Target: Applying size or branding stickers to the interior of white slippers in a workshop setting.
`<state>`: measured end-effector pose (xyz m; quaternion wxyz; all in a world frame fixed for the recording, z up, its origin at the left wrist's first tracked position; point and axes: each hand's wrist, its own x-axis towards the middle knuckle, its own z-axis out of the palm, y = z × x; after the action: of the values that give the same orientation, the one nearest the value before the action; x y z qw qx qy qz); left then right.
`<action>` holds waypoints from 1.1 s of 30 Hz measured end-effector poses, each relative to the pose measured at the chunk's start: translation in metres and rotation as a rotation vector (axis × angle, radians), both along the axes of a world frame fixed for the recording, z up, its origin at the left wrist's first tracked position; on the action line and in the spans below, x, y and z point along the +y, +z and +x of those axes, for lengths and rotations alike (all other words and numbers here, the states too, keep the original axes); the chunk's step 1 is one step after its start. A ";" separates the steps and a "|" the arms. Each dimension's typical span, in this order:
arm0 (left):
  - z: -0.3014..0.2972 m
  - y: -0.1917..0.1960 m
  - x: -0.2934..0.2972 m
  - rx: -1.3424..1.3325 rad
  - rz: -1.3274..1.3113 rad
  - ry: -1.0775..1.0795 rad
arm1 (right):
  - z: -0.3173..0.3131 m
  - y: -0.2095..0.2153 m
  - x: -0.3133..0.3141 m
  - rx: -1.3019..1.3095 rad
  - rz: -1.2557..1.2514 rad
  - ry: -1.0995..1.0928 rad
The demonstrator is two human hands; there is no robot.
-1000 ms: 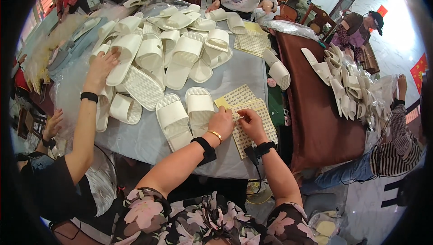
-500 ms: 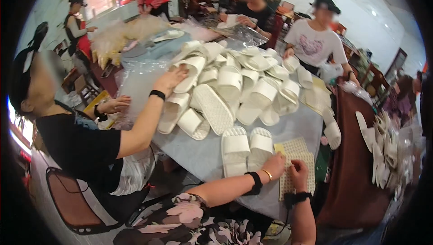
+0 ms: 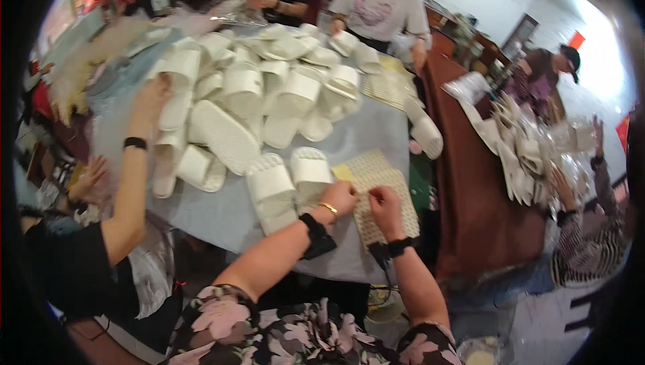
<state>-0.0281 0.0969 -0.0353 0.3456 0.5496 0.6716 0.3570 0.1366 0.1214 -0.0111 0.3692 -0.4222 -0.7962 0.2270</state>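
Two sheets of small tan printed labels (image 3: 376,171) overlap at the table's near right edge, with a plain yellow strip at their left corner. My left hand (image 3: 340,197) is closed beside that strip, fingertips pressed together. Over the lower sheet my right hand (image 3: 385,210) is also closed, thumb and finger pinched. Whatever either one holds is too small to make out. Just left of my hands lies a pair of white slide slippers (image 3: 271,187), side by side, partly behind my left wrist.
A heap of white slippers (image 3: 242,89) covers the middle of the grey-blue table (image 3: 201,204). A co-worker's hand (image 3: 153,93) touches its left side. More label sheets (image 3: 390,89) lie far right. A brown-covered table (image 3: 463,217) with bagged slippers (image 3: 517,143) stands to the right.
My view has swung right, so the table sits further left and a person by the bagged slippers shows at the right. My hands stay over the label sheets, both still closed.
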 end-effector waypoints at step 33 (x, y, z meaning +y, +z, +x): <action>-0.001 0.011 -0.012 -0.458 -0.067 -0.160 | 0.001 0.002 -0.019 -0.045 -0.135 -0.138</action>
<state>-0.0286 0.0850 -0.0246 0.5342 0.4940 0.5413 0.4214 0.1372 0.1020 -0.0091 0.3366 -0.5051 -0.7562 0.2445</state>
